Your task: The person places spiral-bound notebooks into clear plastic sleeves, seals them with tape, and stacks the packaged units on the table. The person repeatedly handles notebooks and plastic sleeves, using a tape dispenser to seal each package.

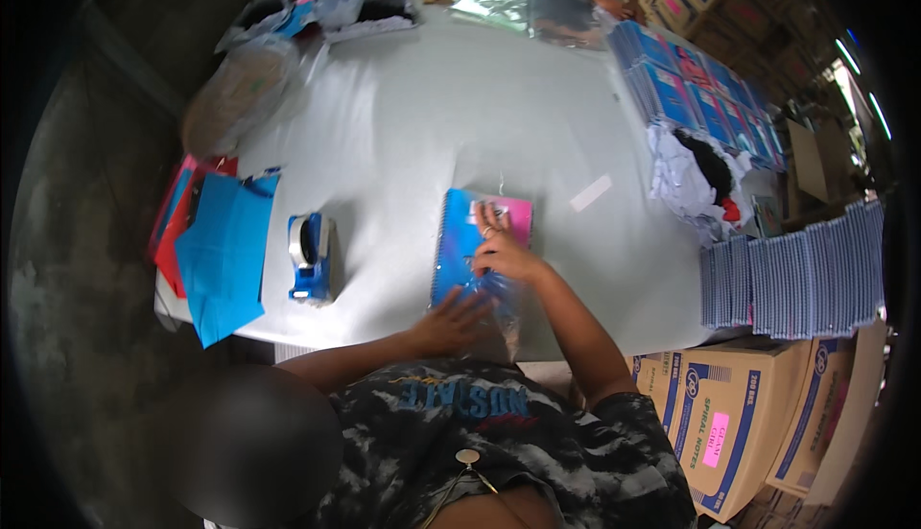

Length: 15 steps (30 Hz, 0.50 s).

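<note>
A spiral notebook (460, 212) with a blue and pink cover lies on the pale table in front of me. Clear plastic (506, 310) shows at its near end, and how far it wraps the notebook is hard to see. My right hand (506, 253) rests on the cover with its fingers stretched out, pressing rather than gripping. Beside the notebook's near left corner is my left hand (453, 323), flat, fingers spread and slightly blurred. A blue tape dispenser (311, 258) with a roll of tape stands to the left.
Blue and red sheets (225, 251) overhang the left edge. Notebook stacks (796, 275) line the right side, near crumpled paper (686, 179). Packed notebooks (672, 88) and clear bags (489, 1) lie farther back, near another person's hand (614, 6). Cartons (729, 414) stand below right.
</note>
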{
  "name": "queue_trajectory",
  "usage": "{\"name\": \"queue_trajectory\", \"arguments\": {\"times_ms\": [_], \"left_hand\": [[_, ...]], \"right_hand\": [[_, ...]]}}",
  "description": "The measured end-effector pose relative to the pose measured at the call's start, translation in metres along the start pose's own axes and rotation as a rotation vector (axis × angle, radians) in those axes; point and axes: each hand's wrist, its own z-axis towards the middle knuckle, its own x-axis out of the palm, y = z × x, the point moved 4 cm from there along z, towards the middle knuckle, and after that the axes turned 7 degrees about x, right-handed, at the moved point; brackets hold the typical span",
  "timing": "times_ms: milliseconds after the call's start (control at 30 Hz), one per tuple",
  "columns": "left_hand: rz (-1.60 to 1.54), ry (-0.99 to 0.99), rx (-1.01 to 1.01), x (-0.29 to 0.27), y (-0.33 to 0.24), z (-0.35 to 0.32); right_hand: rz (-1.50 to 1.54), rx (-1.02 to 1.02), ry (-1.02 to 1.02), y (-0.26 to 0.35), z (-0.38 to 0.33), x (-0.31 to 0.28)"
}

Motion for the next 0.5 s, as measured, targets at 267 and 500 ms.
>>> {"name": "queue_trajectory", "arguments": {"times_ms": [267, 500], "left_hand": [[-0.407, -0.086, -0.181, -0.057, 0.030, 0.066], [-1.145, 0.074, -0.290, -0.046, 0.018, 0.044]], "right_hand": [[0.107, 0.562, 0.183, 0.013, 0.003, -0.010], [-0.197, 0.172, 0.286, 0.023, 0.002, -0.012]]}}
